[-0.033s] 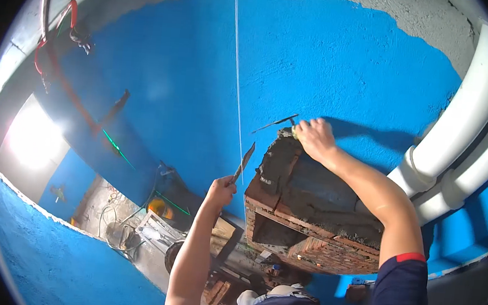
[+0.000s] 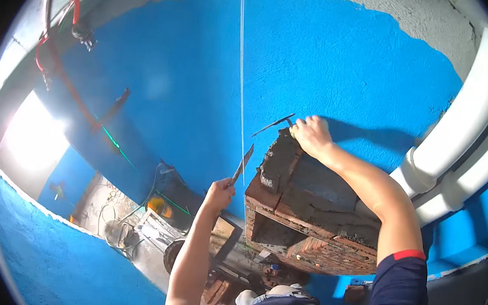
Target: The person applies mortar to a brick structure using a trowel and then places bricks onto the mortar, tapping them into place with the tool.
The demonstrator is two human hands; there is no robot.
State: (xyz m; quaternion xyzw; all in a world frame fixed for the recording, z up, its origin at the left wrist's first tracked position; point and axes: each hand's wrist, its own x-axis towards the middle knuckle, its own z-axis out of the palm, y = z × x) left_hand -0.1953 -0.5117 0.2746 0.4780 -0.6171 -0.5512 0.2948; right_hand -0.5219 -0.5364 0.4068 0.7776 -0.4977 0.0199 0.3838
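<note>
My left hand [image 2: 219,195] is closed around the handle of a dark, narrow-bladed tool [image 2: 245,163], its blade pointing up beside a taut white string [image 2: 242,77]. Fingers wrapped round its grip, my right hand [image 2: 312,135] holds a trowel [image 2: 272,125], whose thin blade is seen edge-on against the blue wall. The trowel is at the far left corner of a brick structure [image 2: 316,253]. Wet grey mortar [image 2: 278,164] covers the left part of its top. An opening shows in the front of the brickwork, below my arms.
Thick white pipes [image 2: 454,136] run down the right side. Loose bricks [image 2: 219,292] lie low near my knees. Cables and a basin-like container [image 2: 119,233] sit on the floor at left. Red-sleeved wires [image 2: 75,13] hang from the upper left, and a bright lamp glares below them.
My right hand and the trowel have shifted slightly left. My left hand and its tool have barely moved.
</note>
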